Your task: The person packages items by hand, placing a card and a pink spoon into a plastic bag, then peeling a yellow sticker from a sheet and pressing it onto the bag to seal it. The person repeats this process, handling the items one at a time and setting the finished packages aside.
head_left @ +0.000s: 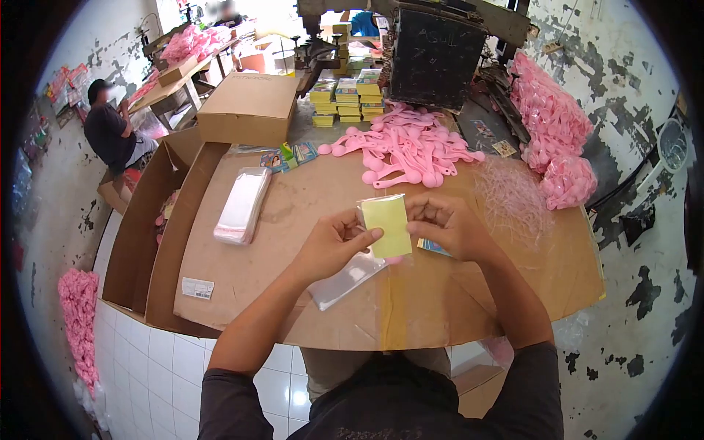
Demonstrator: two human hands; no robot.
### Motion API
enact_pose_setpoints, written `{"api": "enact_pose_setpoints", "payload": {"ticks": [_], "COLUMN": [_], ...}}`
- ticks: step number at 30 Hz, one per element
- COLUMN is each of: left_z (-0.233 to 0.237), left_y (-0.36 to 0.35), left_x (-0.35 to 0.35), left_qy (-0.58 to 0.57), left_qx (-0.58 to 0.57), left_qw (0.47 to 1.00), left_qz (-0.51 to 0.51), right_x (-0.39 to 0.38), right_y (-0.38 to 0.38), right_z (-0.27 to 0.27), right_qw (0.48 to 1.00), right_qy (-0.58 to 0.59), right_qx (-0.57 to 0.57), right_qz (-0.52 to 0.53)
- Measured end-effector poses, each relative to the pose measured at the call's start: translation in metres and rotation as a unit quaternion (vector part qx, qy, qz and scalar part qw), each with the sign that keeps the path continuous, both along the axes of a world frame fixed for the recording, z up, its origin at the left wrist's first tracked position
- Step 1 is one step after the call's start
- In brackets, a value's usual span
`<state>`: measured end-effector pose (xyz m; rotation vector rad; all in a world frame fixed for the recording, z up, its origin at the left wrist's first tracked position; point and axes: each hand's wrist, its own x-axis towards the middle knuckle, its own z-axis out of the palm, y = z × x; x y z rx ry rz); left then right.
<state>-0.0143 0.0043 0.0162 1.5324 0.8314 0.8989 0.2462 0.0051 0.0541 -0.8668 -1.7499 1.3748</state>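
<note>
A pale yellow card [387, 226] is held upright above the cardboard tabletop, with clear plastic showing at its upper left edge. My left hand [334, 242] pinches it from the left, thumb across its front. At the right edge, the bent fingers of my right hand [453, 226] grip it too. Beneath my hands lies a clear plastic bag [345, 282], with a bit of something pink beside the card's lower edge. Part of a blue printed card [433, 247] shows under my right hand; the rest is hidden.
Pink spoon-shaped plastic pieces [411, 147] are heaped at the back, before stacks of yellow cards [348, 99]. Clear bags [243, 202] lie left; pale plastic strips [513, 198] lie right. Open cardboard boxes [150, 227] border the left edge. A person [110, 132] sits farther left.
</note>
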Motion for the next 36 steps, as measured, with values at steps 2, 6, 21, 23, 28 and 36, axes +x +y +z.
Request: {"api": "enact_pose_setpoints", "payload": {"ticks": [2,6,21,23,28,36], "left_z": [0.007,0.018,-0.035,-0.047,-0.039,-0.031], "left_y": [0.008,0.036,0.015,0.02,0.021,0.021], "left_x": [-0.015,-0.067,-0.005,-0.004,-0.004,-0.001], "left_qy": [-0.039,-0.284,0.329,0.315,0.241,0.056], "left_qx": [-0.01,0.116,0.294,0.308,0.111,0.15], "left_qw": [0.997,0.885,0.889,0.889,0.957,0.984], "left_qz": [0.071,0.35,0.125,0.125,0.119,0.077], "right_x": [0.005,0.04,0.09,0.096,0.105,0.068], "right_y": [0.004,0.012,0.016,0.019,0.024,0.003], "right_z": [0.002,-0.005,-0.049,-0.053,-0.062,-0.048], "right_qw": [0.998,0.98,0.922,0.925,0.928,0.989], "right_qy": [-0.028,-0.14,-0.311,-0.293,-0.264,-0.01], "right_qx": [0.031,0.087,0.149,0.138,0.141,0.035], "right_qz": [-0.038,-0.112,-0.177,-0.201,-0.222,-0.141]}}
